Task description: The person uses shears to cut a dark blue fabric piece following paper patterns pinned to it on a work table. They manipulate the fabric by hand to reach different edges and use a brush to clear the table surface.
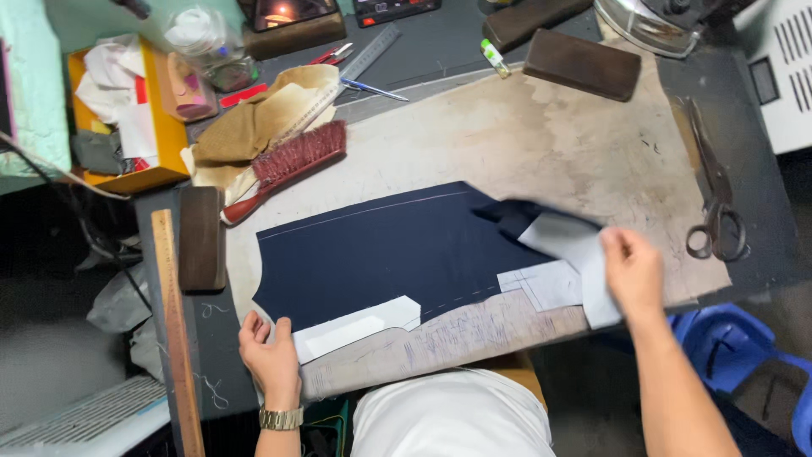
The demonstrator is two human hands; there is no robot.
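Note:
A dark navy fabric piece lies flat on a worn beige pressing board. My left hand rests on the fabric's near left corner, beside a white interfacing strip. My right hand pinches a white lining piece at the fabric's right end, where the navy cloth is folded back and lifted. A wristwatch sits on my left wrist.
A red-bristled brush, a metal ruler and tan cloth lie at the back left. Large scissors lie at the right. Wooden blocks, a wooden ruler, an iron and an orange box surround the board.

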